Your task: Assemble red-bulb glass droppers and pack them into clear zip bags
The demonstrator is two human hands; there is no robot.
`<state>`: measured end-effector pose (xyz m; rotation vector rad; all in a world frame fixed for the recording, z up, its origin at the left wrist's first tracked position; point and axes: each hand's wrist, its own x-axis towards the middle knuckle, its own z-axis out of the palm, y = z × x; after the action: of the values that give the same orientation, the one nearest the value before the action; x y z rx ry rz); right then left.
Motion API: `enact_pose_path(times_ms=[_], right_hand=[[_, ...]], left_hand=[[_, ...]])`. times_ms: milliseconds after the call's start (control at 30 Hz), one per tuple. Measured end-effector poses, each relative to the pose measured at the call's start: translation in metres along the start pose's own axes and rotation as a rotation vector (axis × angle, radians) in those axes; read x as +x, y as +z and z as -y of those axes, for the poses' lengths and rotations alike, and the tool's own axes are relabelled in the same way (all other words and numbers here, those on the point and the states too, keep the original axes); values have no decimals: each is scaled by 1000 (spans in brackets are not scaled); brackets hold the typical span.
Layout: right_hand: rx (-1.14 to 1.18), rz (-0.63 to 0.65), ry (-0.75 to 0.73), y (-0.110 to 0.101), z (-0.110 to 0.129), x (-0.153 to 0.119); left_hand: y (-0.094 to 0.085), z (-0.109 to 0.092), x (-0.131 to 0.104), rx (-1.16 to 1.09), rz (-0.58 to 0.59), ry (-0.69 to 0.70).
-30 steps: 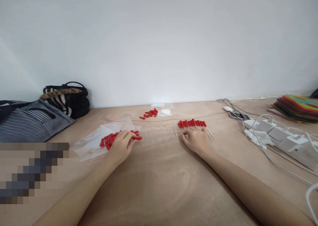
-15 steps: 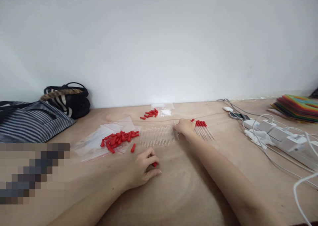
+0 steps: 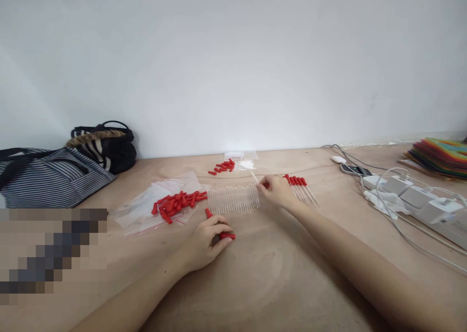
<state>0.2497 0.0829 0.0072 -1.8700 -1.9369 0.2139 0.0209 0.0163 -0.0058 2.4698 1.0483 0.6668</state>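
My left hand (image 3: 213, 237) rests low on the table, its fingers closed on a red rubber bulb (image 3: 228, 236) whose narrow end points right. Just beyond those fingers lies another red bulb (image 3: 208, 213). My right hand (image 3: 272, 188) pinches a thin clear tube (image 3: 254, 177) that slants up to the left. Beside it is a row of clear tubes (image 3: 233, 199) laid side by side. Right of my right hand, several tubes with red bulbs on their far ends (image 3: 299, 181) lie in a row. A pile of red bulbs (image 3: 175, 204) sits on plastic bags (image 3: 136, 208).
Farther back are a few loose red bulbs (image 3: 222, 166) and a small clear bag (image 3: 241, 155). A striped bag (image 3: 54, 176) and a black bag (image 3: 116, 149) stand left. At right are a power strip with chargers (image 3: 419, 196), cables and colourful sheets (image 3: 440, 156).
My right hand has lifted a clear tube at the row's right end. In my left hand the bulb has turned, with more of it showing. The view has shifted slightly.
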Motion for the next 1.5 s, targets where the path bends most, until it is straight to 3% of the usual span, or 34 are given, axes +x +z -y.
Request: enact_pose_path(times_ms=[133, 233, 467, 900, 1167, 1500], right_hand=[[262, -101, -512, 8, -12, -44], [289, -98, -678, 16, -12, -70], [218, -154, -706, 26, 2, -82], [228, -145, -854, 32, 4, -84], [187, -163, -935, 25, 5, -83], [2, -334, -1037, 19, 1, -78]], left_hand=[[9, 0, 2, -67, -46, -94], [19, 5, 3, -210, -129, -209], [27, 13, 3, -516, -194, -274], [33, 13, 3, -656, -289, -354], [32, 5, 4, -776, -359, -415], [29, -5, 3, -858, -259, -416]])
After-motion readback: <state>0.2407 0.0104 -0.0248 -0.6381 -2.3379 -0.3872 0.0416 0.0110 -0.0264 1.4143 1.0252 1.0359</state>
